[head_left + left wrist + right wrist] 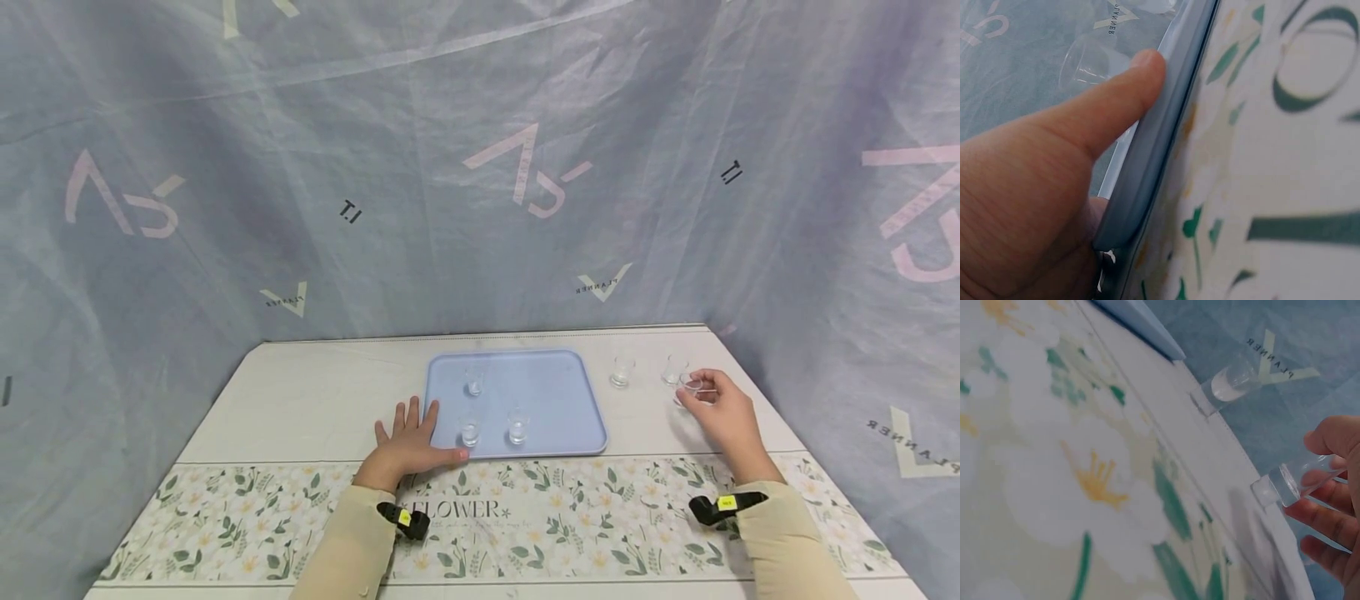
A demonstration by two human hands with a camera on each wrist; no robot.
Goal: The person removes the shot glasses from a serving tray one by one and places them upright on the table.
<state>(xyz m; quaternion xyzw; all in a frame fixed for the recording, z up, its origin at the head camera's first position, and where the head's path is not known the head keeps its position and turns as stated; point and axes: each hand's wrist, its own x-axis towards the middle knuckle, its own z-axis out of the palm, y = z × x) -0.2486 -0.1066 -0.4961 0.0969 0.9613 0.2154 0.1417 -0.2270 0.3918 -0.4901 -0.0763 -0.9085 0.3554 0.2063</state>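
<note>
Left hand (408,450) spread, touching blue tray (558,402) near left corner; right hand (724,412) pinching clear glass (690,382); three glasses (517,429) on tray.

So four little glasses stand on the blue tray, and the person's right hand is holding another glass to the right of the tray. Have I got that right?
Not quite: the head view shows three little glasses on the blue tray, not four. The person's right hand is indeed holding another glass to the right of the tray.
</note>
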